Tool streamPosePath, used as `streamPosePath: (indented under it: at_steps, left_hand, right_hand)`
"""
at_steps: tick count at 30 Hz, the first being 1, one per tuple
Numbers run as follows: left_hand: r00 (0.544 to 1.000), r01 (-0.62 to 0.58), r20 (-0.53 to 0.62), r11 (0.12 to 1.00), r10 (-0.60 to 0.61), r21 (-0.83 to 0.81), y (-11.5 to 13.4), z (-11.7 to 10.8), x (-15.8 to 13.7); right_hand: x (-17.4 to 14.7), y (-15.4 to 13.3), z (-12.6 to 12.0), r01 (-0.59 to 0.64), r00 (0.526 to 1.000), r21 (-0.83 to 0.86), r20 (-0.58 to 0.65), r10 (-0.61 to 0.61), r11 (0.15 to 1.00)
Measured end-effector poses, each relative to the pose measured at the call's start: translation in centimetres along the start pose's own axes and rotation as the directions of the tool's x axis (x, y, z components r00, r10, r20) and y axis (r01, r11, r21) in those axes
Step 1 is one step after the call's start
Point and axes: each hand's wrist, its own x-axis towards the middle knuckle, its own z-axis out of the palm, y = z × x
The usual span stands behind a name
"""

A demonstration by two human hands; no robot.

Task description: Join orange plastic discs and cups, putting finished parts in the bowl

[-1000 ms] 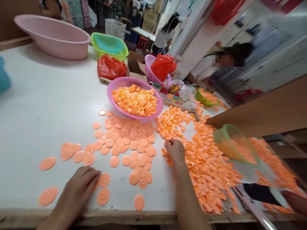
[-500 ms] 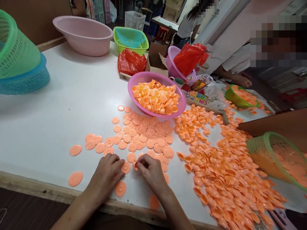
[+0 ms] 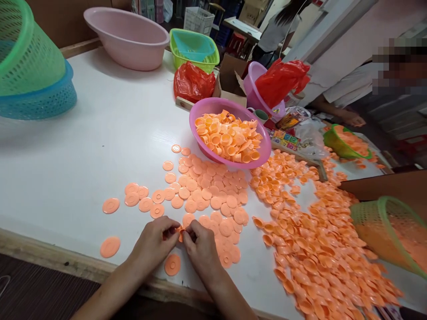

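Close to the table's front edge, my left hand [image 3: 157,240] and my right hand [image 3: 200,245] meet, both with fingertips pinched. A small orange plastic piece [image 3: 180,233] shows between them, gripped from both sides; its shape is mostly covered by the fingers, but it resembles a toy cup. Just below lies one orange plastic disc [image 3: 172,265], like a toy saucer with a ring in its middle. Many more such discs [image 3: 213,189] spread flat and overlapping beyond my hands. To the right lies a wide heap of orange toy cups [image 3: 313,249].
A pink basin [image 3: 196,144] full of orange cups stands behind the discs. Green and blue baskets [image 3: 36,104] are at the left, a pale pink tub [image 3: 133,42] at the back. A green basket [image 3: 373,222] tilts at right. Two other people are farther off.
My right hand has brought its small orange piece left to my left hand, which has come off the disc it was touching. Both now pinch together. The view has shifted slightly.
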Motion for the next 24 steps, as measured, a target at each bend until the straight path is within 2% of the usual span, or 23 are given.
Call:
streamPosePath:
  at_steps: [2, 5, 9, 13, 15, 17, 18, 20, 22, 23, 24]
  left_hand:
    - [0.996, 0.082, -0.028, 0.997, -0.081, 0.008, 0.4, 0.4, 0.3]
    - [0.992, 0.101, -0.073, 0.994, -0.099, 0.031, 0.2, 1.2, 0.5]
    - [0.995, 0.073, -0.064, 0.994, -0.078, -0.08, -0.5, 1.7, 0.2]
    - [0.99, 0.026, -0.137, 0.999, -0.02, 0.04, -0.5, 1.8, 0.1]
    - [0.993, -0.021, -0.117, 0.996, 0.032, 0.089, -0.6, 1.5, 0.0]
    - [0.995, -0.065, -0.072, 0.995, 0.07, 0.07, -1.1, 0.5, -0.1]
    - [0.994, -0.073, -0.08, 0.996, 0.077, 0.056, -1.5, -0.1, -0.1]
    - [0.983, -0.032, -0.176, 0.997, 0.045, 0.073, -2.3, -1.7, -0.2]
    - [0.947, 0.037, -0.32, 0.992, 0.005, 0.124, -3.0, -3.2, -0.5]
    - [0.925, 0.054, -0.379, 0.989, 0.003, 0.14, -3.2, -3.8, -0.7]
    - [0.907, 0.055, -0.421, 0.987, 0.013, 0.15, -3.3, -4.2, -0.8]
  right_hand:
    - [-0.1, 0.0, -0.1, 0.003, 1.0, -0.011, 0.011, -0.003, 1.0]
    - [-0.2, -0.1, 0.1, 0.011, 1.0, -0.02, 0.007, -0.011, 1.0]
    - [-0.4, 0.1, 0.9, 0.052, 0.997, -0.035, -0.05, -0.054, 0.998]
    - [-1.2, 0.7, 1.6, 0.032, 0.995, 0.061, -0.094, -0.026, 0.998]
    - [-1.4, 0.8, 1.7, -0.001, 0.997, 0.118, -0.081, 0.011, 0.993]
    - [-0.6, 0.5, 1.0, -0.065, 0.997, 0.192, -0.032, 0.073, 0.979]
    - [0.2, 0.1, 0.1, -0.097, 0.995, 0.242, -0.014, 0.103, 0.966]
    - [2.7, -1.4, -3.0, -0.096, 0.992, 0.35, -0.04, 0.118, 0.932]
    - [5.5, -3.5, -7.5, 0.028, 0.98, 0.409, -0.189, 0.054, 0.912]
    - [6.8, -4.4, -10.1, 0.118, 0.956, 0.382, -0.292, -0.001, 0.917]
    - [7.9, -5.0, -12.6, 0.194, 0.912, 0.32, -0.407, -0.05, 0.927]
